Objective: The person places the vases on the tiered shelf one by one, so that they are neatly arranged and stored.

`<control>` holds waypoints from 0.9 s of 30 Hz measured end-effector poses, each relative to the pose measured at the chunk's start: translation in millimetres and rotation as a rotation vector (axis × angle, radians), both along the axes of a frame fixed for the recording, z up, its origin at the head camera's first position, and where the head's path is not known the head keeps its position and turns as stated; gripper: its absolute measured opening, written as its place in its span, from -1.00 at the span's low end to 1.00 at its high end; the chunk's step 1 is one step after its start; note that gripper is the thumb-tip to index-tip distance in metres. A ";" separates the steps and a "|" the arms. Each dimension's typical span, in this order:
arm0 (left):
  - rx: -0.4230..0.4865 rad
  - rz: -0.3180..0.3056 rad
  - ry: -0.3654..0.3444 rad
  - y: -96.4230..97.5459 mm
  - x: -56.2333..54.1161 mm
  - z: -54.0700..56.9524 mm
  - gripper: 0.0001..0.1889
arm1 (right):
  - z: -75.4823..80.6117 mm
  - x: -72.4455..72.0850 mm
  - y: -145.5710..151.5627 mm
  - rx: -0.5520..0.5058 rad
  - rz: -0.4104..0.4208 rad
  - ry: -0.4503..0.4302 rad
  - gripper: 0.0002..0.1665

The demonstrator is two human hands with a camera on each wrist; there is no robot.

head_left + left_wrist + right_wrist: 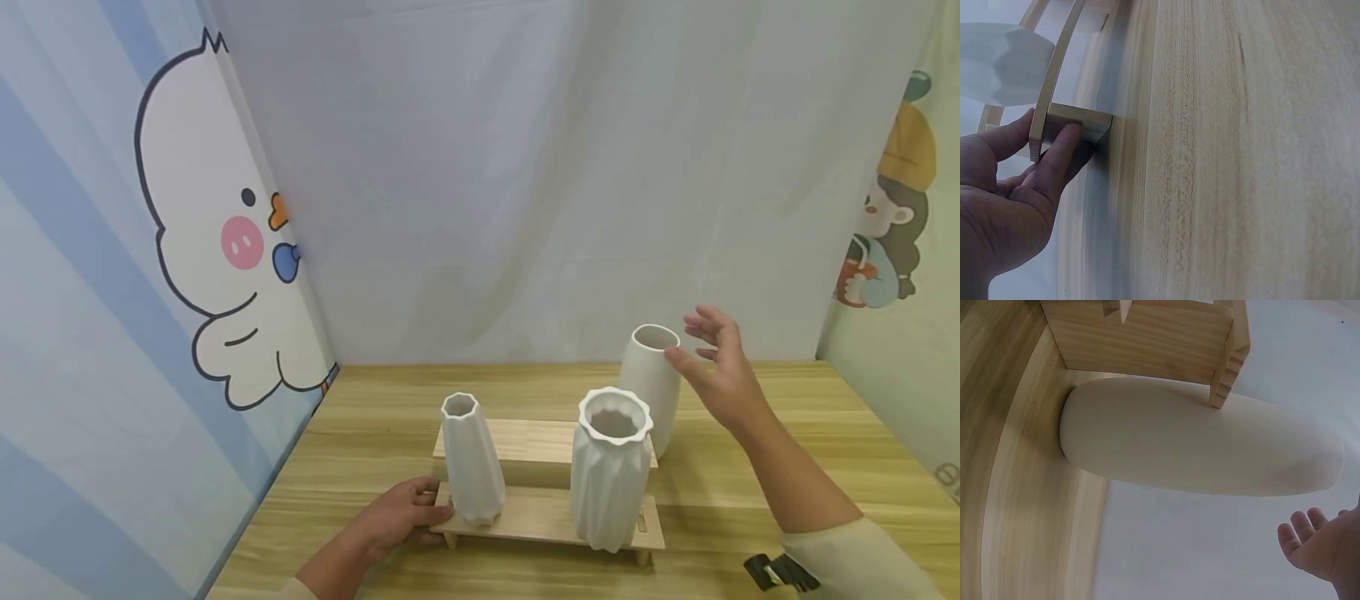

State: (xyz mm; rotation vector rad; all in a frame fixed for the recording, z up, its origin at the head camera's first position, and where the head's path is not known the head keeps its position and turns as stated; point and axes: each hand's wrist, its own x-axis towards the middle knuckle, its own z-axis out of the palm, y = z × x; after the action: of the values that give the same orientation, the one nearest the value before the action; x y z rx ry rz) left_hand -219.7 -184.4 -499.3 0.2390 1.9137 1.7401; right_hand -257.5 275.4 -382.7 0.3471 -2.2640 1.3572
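Observation:
A two-tier wooden stand [536, 510] sits on the table. My left hand [397, 517] grips the left end of its lower shelf. In the left wrist view, the thumb lies on one side of the shelf board [1054, 81] and the fingers are under it by the leg. On the lower shelf stand a narrow faceted white vase [472, 467], at left, and a wider pleated white vase [609, 492], at right. Behind the stand's right end, a tall smooth white vase [648, 375] rests upright on the table. Beside its rim is my right hand [720, 375], fingers spread, apart from the vase [1197, 437].
The stand's upper shelf [536, 440] lies behind the lower one. Wood-grain table surface [360, 417] surrounds the stand. A pale grey curtain [525, 208] closes off the back, with printed cartoon panels at left and right. A black strap [780, 573] is near the right sleeve.

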 end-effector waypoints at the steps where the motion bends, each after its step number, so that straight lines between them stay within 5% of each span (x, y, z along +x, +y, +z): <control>1: 0.000 0.001 0.000 0.0 0.2 0.1 -0.36 | -0.7 -1.4 -0.7 -0.002 0.002 -0.005 -0.13; 27: 0.001 0.011 -0.005 0.0 2.4 2.1 -0.31 | -9.2 -30.0 -13.6 -0.066 0.051 -0.200 0.03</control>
State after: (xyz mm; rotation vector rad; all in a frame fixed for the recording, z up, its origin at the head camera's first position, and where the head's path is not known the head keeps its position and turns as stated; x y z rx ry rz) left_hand -217.4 -184.3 -497.2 0.2250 1.9135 1.7474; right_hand -287.5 261.8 -391.9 0.2580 -2.3783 1.5504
